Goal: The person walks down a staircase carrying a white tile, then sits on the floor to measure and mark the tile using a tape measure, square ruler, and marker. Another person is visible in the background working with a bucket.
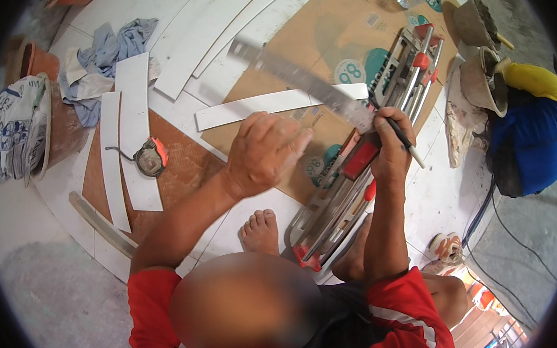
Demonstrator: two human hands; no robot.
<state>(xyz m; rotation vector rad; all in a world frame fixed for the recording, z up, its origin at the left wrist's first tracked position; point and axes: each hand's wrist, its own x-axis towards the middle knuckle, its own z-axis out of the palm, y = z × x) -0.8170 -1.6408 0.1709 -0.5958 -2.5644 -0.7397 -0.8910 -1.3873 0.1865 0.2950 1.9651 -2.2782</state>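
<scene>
My right hand point(394, 138) grips one end of a metal ruler point(305, 83), which slants up and left and is blurred by motion. A dark pen point(405, 142) with a pale end also sits between its fingers. My left hand point(268, 154) hovers to the left, below the ruler, with curled fingers; whatever they may hold is hidden. Beyond it, a narrow white tile strip point(249, 110) lies across a flattened cardboard box point(272, 66). Under my right hand rests a manual tile cutter point(354, 160) with metal rails and red parts.
A tape measure point(150, 157) lies by white tile strips point(136, 119) on a brown board point(181, 138). Grey cloths point(103, 70) and a bucket point(56, 133) stand left. Buckets point(480, 79), a blue-and-yellow bag point(525, 133) and cables point(481, 209) are right. Long white tiles point(203, 32) lie beyond.
</scene>
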